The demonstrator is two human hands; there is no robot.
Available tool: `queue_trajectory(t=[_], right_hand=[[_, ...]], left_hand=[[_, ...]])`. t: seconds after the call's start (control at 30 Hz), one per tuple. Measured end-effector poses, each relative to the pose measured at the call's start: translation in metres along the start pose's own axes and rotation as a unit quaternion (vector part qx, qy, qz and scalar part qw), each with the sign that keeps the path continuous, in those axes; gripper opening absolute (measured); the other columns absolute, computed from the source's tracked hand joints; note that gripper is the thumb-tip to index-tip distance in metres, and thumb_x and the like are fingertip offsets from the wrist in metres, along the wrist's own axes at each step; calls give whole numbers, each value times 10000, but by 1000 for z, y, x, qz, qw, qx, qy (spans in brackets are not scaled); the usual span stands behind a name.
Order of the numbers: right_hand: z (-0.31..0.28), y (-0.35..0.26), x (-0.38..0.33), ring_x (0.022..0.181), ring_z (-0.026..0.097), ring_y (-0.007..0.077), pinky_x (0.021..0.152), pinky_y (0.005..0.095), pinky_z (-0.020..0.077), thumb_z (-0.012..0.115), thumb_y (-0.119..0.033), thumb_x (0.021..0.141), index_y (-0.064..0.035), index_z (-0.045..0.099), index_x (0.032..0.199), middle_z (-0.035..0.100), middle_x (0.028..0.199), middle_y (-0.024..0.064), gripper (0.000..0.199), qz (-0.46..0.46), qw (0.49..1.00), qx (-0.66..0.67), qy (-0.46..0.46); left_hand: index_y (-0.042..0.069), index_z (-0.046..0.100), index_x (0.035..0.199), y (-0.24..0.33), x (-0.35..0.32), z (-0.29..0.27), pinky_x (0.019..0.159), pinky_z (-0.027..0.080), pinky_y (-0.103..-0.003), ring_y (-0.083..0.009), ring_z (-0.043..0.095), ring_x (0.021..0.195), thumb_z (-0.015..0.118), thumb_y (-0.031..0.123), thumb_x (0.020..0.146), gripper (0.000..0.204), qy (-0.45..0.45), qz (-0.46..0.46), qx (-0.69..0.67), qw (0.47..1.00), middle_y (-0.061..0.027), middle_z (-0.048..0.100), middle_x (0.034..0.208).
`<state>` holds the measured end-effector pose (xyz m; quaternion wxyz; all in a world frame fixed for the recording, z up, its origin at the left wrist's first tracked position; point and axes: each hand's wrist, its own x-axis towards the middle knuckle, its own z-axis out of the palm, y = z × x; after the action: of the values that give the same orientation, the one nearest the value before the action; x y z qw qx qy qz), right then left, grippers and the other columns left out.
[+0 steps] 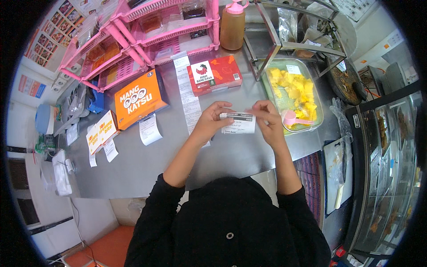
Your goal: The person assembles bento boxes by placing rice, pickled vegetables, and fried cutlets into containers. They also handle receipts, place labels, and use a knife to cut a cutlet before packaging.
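Note:
Between my two hands, over the steel counter, is a small white printed slip [240,126]. My left hand [215,118] pinches its left end between thumb and fingers. At the upper right corner of the slip is my right hand [268,116], its fingers bent and partly blurred, so its exact hold is hard to make out. Just beyond the slip lies a red food box [216,76] with a white panel. A long paper receipt strip [190,106] runs beside that box, passing left of my left hand.
Right of my hands stands a clear tub [315,127] of yellow pieces with a pink scoop [291,118]. Orange [141,95] and white [102,133] boxes with receipts sit left. Pink racks [147,44], a sauce bottle [232,29] and a metal frame [284,44] stand behind; a glass display case [387,169] is right.

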<state>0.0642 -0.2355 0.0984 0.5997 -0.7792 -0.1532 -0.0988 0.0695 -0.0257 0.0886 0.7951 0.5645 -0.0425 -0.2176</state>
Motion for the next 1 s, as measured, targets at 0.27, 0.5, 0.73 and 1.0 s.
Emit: queue_trajectory(t=[0.27, 0.5, 0.73, 1.0], right_hand=[[5, 2, -10, 947, 588, 170, 837, 283, 440, 662, -102, 835, -6, 666, 978, 630, 1041, 93, 172, 244, 963, 82, -79], [-19, -24, -42, 848, 626, 204, 764, 303, 477, 625, -85, 843, 1, 603, 991, 649, 904, 110, 172, 209, 972, 105, 22], [4, 54, -47, 867, 607, 351, 762, 409, 484, 595, -91, 831, -53, 548, 1029, 631, 923, 153, 207, 207, 938, -275, -43], [29, 83, -21, 993, 558, 315, 826, 404, 462, 589, -145, 804, -66, 568, 1051, 584, 1046, 143, 260, 36, 901, -416, -119]], left_hand=[[27, 428, 1293, -3, -7, 8, 824, 476, -281, -142, 572, 979, 621, -33, 783, 549, 46, 153, 163, 974, -99, 576, 1127], [-31, 529, 1222, -65, -42, 25, 808, 483, -342, -196, 595, 881, 549, 485, 895, 611, -238, -231, 221, 917, -154, 623, 1043], [80, 640, 994, -36, -13, -11, 769, 484, -347, -233, 601, 880, 734, 289, 734, 346, -43, -119, 407, 905, -115, 638, 912], [138, 141, 1472, 41, 94, -115, 1093, 222, -531, -443, 214, 1339, 880, 345, 476, 1257, 52, 144, 751, 643, -277, 214, 1429]])
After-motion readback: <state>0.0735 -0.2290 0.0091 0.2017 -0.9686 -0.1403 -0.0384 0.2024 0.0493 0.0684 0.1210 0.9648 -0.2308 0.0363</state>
